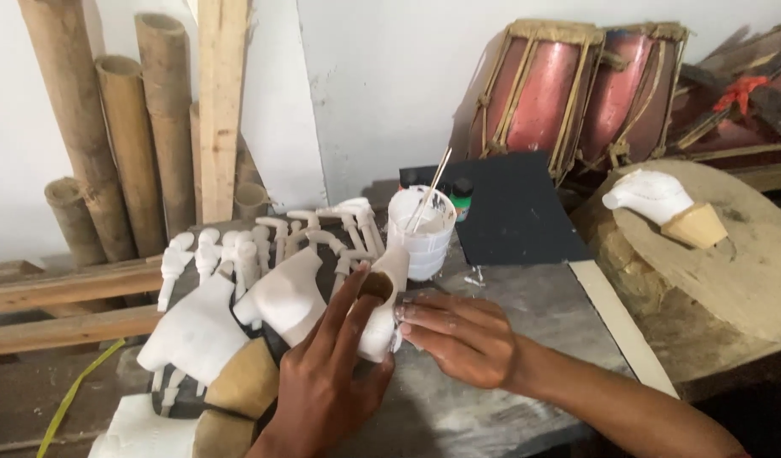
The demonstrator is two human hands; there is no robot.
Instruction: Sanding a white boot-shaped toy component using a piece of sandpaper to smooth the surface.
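Note:
My left hand [322, 373] grips a white-painted carved piece [382, 309] with a brown bare patch near its top, holding it upright on the grey work surface [509, 297]. My right hand [458, 335] rests against the piece's right side, fingertips pressed to it; whether it pinches something small I cannot tell. Just behind stands a white plastic cup [420, 233] of white paint with thin sticks in it.
Several white carved limb-like pieces [263, 246] lie left of the cup, larger white and tan shapes [229, 356] nearer me. Bamboo poles [127, 136] lean at the back left. A black board [513, 208], two red drums [577, 85], and a round wooden slab [730, 263] holding a white carved piece [649, 195] stand right.

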